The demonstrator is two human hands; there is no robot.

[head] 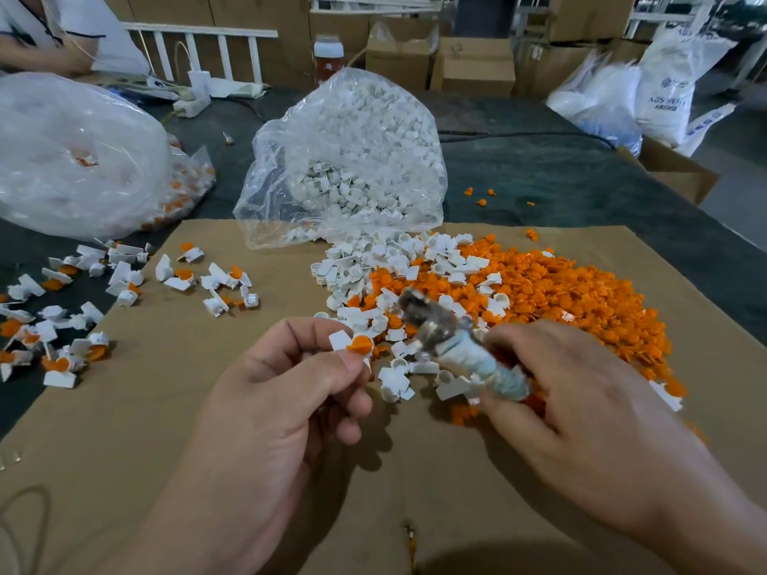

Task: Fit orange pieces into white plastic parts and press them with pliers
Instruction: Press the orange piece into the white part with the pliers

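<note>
- We see a brown cardboard sheet (207, 429) lying on a dark table (539, 172); every place below is given from this sheet.
- Above the sheet's middle, our left hand (290, 392) is raised. Its grip pinches a white part (340, 340) between thumb and forefinger, and an orange piece (360, 344) sits on that part.
- Just to the right, also above the sheet's middle, our right hand (581, 392) has its grip curled round the pale, tape-wrapped handles of the pliers (448, 346).
- The pliers' metal head points toward the sheet's far edge, close beside the held part. It is blurred, so we cannot tell whether its jaws are spread or pressed together.
- A broad heap of orange pieces (560, 292) covers the sheet's right half.
- Loose white parts (361, 263) lie at the sheet's centre, mixing into the heap's left side.
- A clear bag (352, 159) stuffed with more white parts slumps across the sheet's far edge.
- Assembled parts (207, 280), white with orange showing, are scattered over the sheet's left side and past its left edge onto the table.
- A larger clear bag (74, 155) rests beyond the sheet's far left corner.
- Cardboard boxes (473, 64) stand well beyond the sheet's far edge.
</note>
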